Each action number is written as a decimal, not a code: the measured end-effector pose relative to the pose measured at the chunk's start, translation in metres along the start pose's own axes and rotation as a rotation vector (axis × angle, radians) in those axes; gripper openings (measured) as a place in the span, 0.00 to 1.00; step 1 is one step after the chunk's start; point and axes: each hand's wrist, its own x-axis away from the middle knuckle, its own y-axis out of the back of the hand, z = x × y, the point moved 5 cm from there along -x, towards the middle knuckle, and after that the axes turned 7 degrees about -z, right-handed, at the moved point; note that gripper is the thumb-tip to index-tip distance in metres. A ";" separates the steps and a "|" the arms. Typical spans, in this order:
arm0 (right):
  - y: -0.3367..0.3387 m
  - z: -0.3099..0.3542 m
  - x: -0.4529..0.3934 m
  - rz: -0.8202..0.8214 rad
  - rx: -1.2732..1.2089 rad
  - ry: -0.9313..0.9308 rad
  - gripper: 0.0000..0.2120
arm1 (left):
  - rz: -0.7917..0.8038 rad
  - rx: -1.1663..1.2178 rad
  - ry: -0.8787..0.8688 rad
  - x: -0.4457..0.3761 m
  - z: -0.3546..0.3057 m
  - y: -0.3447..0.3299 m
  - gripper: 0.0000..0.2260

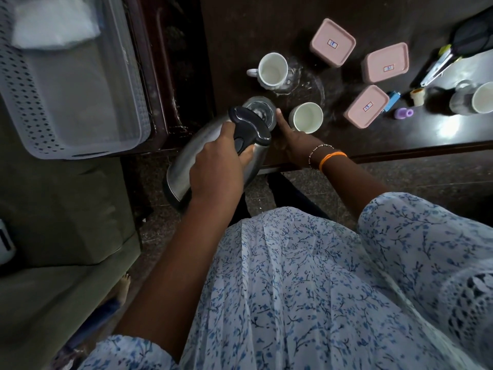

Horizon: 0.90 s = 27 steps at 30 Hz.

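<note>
Her left hand is wrapped tight round the black handle of a steel kettle. It holds the kettle tipped well over at the near edge of the dark tabletop, base hanging out over the floor and mouth leaning in over the edge. Her right hand, with an orange bangle and a bead bracelet at the wrist, sits just past the kettle's top. One straight finger lies up against the side of a clear glass. The rest of that hand is tucked behind the kettle, so I cannot tell whether it grips the glass or only steadies it. The two hands are close, with only the kettle's top between them.

The glass stands on the tabletop right at the kettle's mouth. Just beside the right hand stands a white mug, and a second white mug stands farther back on a wet-looking patch. Beyond them to the right are three pink lidded boxes, set apart from one another. A small purple piece and another white cup sit at the far right. Off to the left is a grey perforated basket.
</note>
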 end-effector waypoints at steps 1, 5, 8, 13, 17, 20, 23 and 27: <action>0.000 0.000 0.000 0.001 0.001 0.002 0.44 | -0.003 0.001 -0.002 0.000 0.000 0.000 0.21; 0.001 0.000 0.000 0.002 0.004 -0.004 0.44 | -0.016 -0.007 -0.007 0.001 0.001 0.000 0.22; 0.001 0.000 0.000 0.015 -0.007 -0.005 0.44 | -0.014 -0.019 -0.002 0.001 0.000 -0.001 0.21; 0.002 0.000 0.000 0.016 0.005 -0.003 0.42 | -0.003 0.004 0.002 0.000 -0.001 -0.002 0.21; 0.005 0.000 0.003 0.020 0.004 -0.010 0.41 | -0.002 -0.003 0.008 0.000 0.000 -0.003 0.22; 0.007 0.001 0.004 0.028 0.004 -0.020 0.41 | -0.003 -0.006 0.009 -0.001 -0.001 -0.004 0.22; 0.008 0.001 0.004 0.039 0.006 -0.015 0.42 | -0.003 -0.015 0.007 -0.001 -0.001 -0.005 0.23; 0.009 0.000 0.003 0.041 0.007 -0.011 0.42 | -0.008 -0.008 0.006 -0.001 -0.002 -0.004 0.22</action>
